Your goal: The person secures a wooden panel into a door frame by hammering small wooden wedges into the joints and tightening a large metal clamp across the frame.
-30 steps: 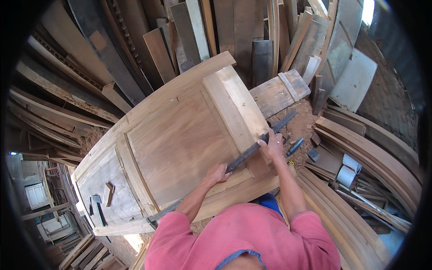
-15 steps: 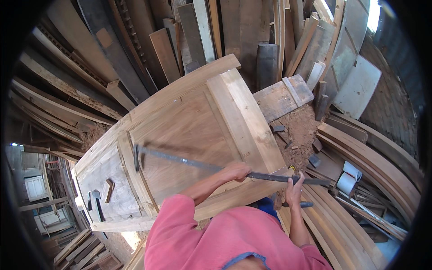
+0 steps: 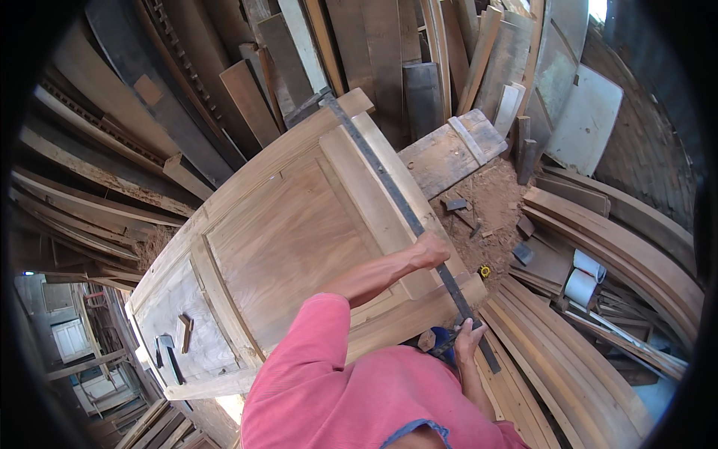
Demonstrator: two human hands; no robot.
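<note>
A long dark metal bar clamp (image 3: 383, 178) lies across the right end of a wooden panel door (image 3: 288, 217). Its far jaw (image 3: 313, 103) sits at the door's far edge, by the end of the long side rail. My left hand (image 3: 431, 251) is wrapped around the bar above the door's end board. Beyond the near edge, my right hand (image 3: 469, 339) grips the clamp by its near jaw and screw. Part of that screw end is hidden by the hand and my shirt. Whether the jaws press on the wood I cannot tell.
On the door's left part lie a hammer (image 3: 169, 358) and a small angled wood piece (image 3: 184, 332). Stacked boards (image 3: 568, 352) run along the right. A yellow tape measure (image 3: 485, 271) rests past the door's near right corner. Planks (image 3: 374, 60) lean upright behind the door.
The clamp has swung from lying diagonally over the door's middle panel to lying along its right end. Its far jaw has moved to the far edge, and both hands have moved with the bar.
</note>
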